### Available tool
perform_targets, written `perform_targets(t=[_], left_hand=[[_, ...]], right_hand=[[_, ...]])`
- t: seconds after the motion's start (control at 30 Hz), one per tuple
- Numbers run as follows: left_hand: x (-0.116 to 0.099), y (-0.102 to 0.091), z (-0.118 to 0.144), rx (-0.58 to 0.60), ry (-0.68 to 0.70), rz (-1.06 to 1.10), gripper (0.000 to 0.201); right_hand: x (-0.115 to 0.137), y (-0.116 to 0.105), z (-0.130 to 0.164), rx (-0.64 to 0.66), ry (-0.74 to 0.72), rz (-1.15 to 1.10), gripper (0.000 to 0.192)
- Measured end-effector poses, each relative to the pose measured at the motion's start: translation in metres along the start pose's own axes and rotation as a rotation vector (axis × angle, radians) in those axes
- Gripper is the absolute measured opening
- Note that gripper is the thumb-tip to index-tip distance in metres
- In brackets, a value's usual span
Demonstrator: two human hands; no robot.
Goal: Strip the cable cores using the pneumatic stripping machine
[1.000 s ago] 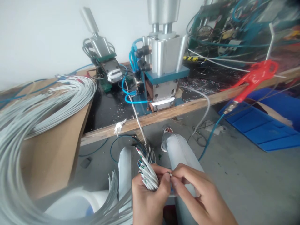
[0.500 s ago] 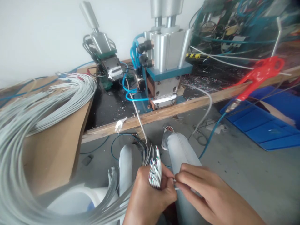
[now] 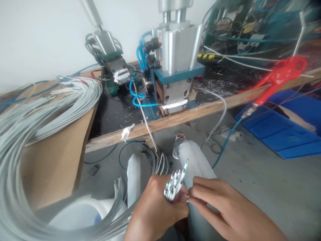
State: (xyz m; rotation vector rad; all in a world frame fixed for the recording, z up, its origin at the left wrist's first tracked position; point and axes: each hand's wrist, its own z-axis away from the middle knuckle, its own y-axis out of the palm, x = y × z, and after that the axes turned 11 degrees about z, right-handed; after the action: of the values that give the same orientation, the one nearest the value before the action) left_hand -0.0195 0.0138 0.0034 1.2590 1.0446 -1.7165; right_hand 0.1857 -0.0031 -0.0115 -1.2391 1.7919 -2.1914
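My left hand (image 3: 163, 201) is closed around a bundle of white cables (image 3: 173, 187), whose cut ends point up and show small coloured wire cores. One cable end stands higher than the others, leaning right. Close beside it, my right hand (image 3: 220, 204) is closed in a pinch at the left thumb and fingertips. A small pale cable end (image 3: 188, 197) shows between the right fingertips; the rest of it is hidden by the fingers. Both hands are above my lap. Long white cables run from the left hand to a large coil (image 3: 15, 167) at the left.
A pneumatic press (image 3: 175, 67) stands at the edge of the bench (image 3: 105, 135), with a second press (image 3: 110, 57) behind left. A red air gun (image 3: 278, 77) hangs at right on a blue hose, above blue trays (image 3: 283, 134). Below left is a white bucket (image 3: 77, 214).
The bundle in my left hand has tilted to the right and its ends have fanned out. My right hand stays pinched beside it. The view has shifted slightly.
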Motion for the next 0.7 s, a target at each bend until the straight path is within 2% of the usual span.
perform_targets(t=[0.23, 0.3, 0.37, 0.43, 0.53, 0.63, 0.7], left_hand=[[-0.002, 0.001, 0.003, 0.0, -0.055, -0.086, 0.017], [-0.002, 0.002, 0.002, -0.008, -0.041, -0.017, 0.015], [-0.003, 0.006, 0.001, -0.072, -0.042, 0.139, 0.011], [-0.002, 0.014, 0.001, -0.177, -0.043, 0.355, 0.008], [-0.002, 0.028, 0.002, -0.308, -0.093, 0.643, 0.013], [-0.002, 0.039, 0.005, -0.394, -0.194, 0.749, 0.012], [-0.003, 0.04, 0.006, -0.422, -0.209, 0.748, 0.01]], right_hand=[[-0.001, -0.001, 0.003, -0.011, 0.045, -0.091, 0.02], [0.001, -0.002, 0.002, 0.005, 0.075, -0.171, 0.025], [0.003, 0.001, -0.002, -0.039, 0.117, -0.316, 0.032], [0.008, 0.014, -0.006, -0.148, 0.172, -0.53, 0.038], [0.02, 0.047, -0.01, -0.323, 0.293, -0.94, 0.04], [0.031, 0.077, -0.01, -0.437, 0.382, -1.26, 0.039], [0.037, 0.084, -0.009, -0.48, 0.424, -1.312, 0.038]])
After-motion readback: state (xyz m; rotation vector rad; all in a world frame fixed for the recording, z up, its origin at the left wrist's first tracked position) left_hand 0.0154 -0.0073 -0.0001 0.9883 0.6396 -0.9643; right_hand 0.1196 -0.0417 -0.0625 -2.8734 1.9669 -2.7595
